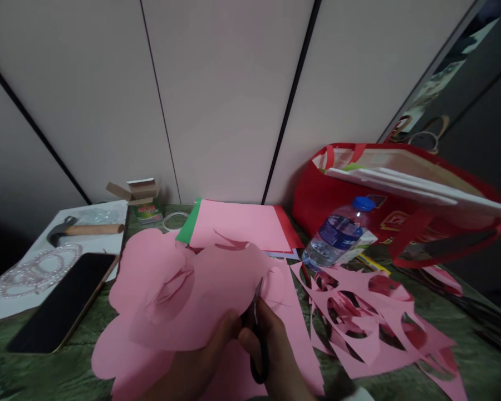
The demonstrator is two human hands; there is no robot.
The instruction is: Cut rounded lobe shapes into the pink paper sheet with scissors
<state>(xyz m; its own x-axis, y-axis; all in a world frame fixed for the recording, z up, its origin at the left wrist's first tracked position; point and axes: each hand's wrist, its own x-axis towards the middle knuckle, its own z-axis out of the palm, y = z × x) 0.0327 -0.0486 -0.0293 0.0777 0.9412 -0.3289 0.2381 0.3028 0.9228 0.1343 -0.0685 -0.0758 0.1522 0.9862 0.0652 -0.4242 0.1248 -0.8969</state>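
Observation:
My left hand grips the lower edge of a rounded piece of pink paper, its fingers partly hidden beneath the sheet. In my right hand is a pair of scissors with dark handles, the blades pointing up along the right edge of that paper. Both hands are close together at the paper's lower right. Underneath lie more pink sheets, some with scalloped edges, and a few small cut pink pieces rest on top of them at the left.
Pink offcuts full of holes lie at the right, near a water bottle and a red bag. Coloured paper is stacked behind. A phone, clear beads, a hammer and a small opened box stand left.

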